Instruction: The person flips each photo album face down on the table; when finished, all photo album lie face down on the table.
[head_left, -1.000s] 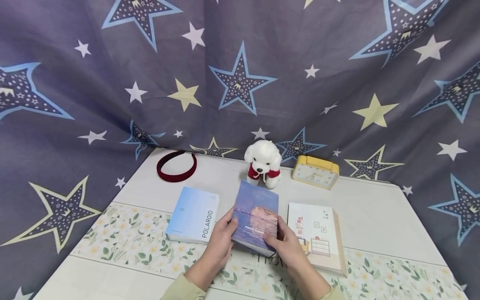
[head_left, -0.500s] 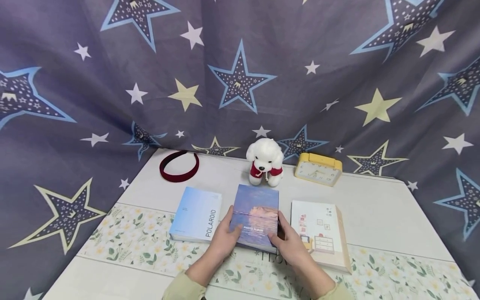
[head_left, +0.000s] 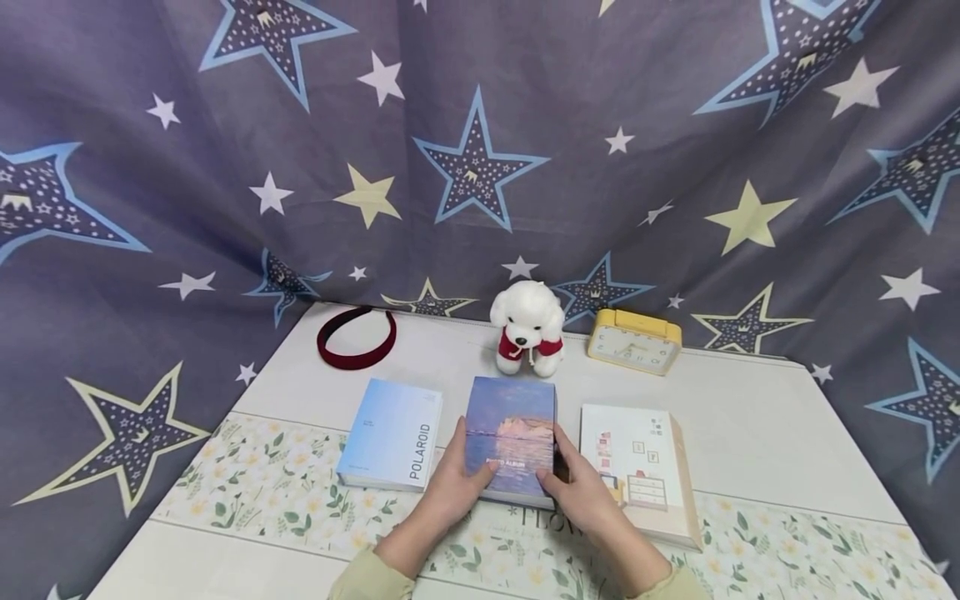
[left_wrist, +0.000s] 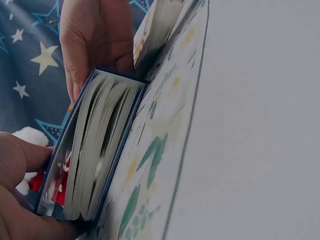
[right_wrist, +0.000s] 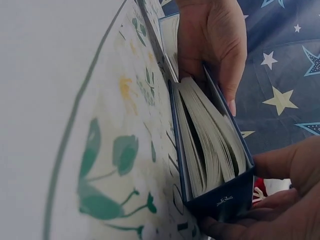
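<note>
The left hand [head_left: 454, 478] and right hand [head_left: 587, 487] clamp the album [head_left: 512, 425] at 9 and 3 o'clock, an opposed grip that probably steadies it evenly. Cover up, it is on or just above the desk [head_left: 757, 417], toy dog [head_left: 527, 312] at 12 o'clock.

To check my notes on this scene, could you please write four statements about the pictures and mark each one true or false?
1. The left hand and the right hand both hold the photo album. True.
2. The photo album lies wide open. False: its cover is closed.
3. In the head view, the toy dog is between the headband and the yellow clock. True.
4. There, the clock is left of the toy dog. False: it is on the right.
</note>
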